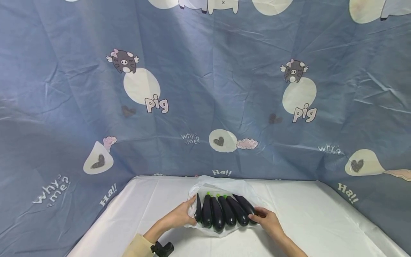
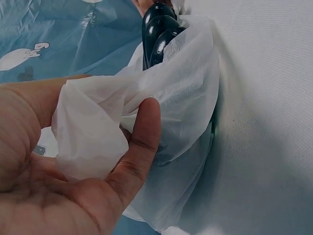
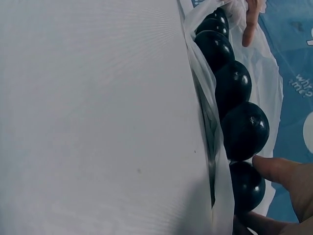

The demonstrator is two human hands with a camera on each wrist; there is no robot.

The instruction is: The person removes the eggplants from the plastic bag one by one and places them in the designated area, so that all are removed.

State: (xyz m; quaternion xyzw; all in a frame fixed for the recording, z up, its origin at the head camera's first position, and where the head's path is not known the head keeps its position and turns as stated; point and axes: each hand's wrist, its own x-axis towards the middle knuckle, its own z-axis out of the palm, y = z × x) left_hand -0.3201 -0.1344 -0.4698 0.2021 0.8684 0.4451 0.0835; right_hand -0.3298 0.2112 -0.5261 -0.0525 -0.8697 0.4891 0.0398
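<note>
Hands well apart, one at each end of a row of six dark eggplants (image 1: 217,216). Pinching, with the left hand (image 1: 181,215), a gathered fold of a white plastic bag (image 1: 224,184), thumb and fingers to either side of the film. Holding, with the right hand (image 1: 269,221), the rightmost eggplant (image 1: 246,205) near its rounded end, thumb tip at the seam with its neighbour and fingers around the other side, partly hidden in the right wrist view. Lying side by side within the bag, stem ends toward the backdrop (image 1: 199,89), rounded ends toward the near side, bodies touching or just beside one another. Showing bright green at several stem ends. Just beside the left hand, the leftmost eggplant (image 1: 198,208), visible from the head view only as a narrow strip. Spread beneath the row and up behind the stems, crumpled and translucent film, with a loose edge along the rounded ends. On the left forearm, a pale sleeve (image 1: 138,246) and a black wrist strap (image 1: 163,248). Under it all, a white-covered counter (image 1: 298,200). Past its far edge, wrinkled blue fabric printed with winged pigs, pale blobs, hearts and words such as "pig", "why me?" and "Ha!!".
</note>
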